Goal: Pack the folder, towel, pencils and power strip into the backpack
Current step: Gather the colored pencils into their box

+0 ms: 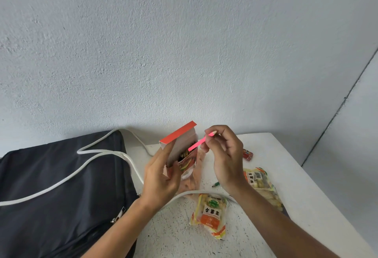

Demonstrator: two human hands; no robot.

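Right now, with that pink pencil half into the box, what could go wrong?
1. The right hand pinches the pink pencil near its upper end; the lower tip could catch on the pencils already in the pencil box rather than slide in.
2. The left hand holds the box upright with its flap open; tilting it may spill pencils.
3. A green pencil lies loose on the table, partly behind the right wrist, and could be left unpacked.

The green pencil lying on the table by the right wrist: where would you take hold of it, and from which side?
Pinch the green pencil on the short end that shows, coming from above with two fingers. It lies flat on the white table, and the right hand covers the rest, so that hand would need to move first.
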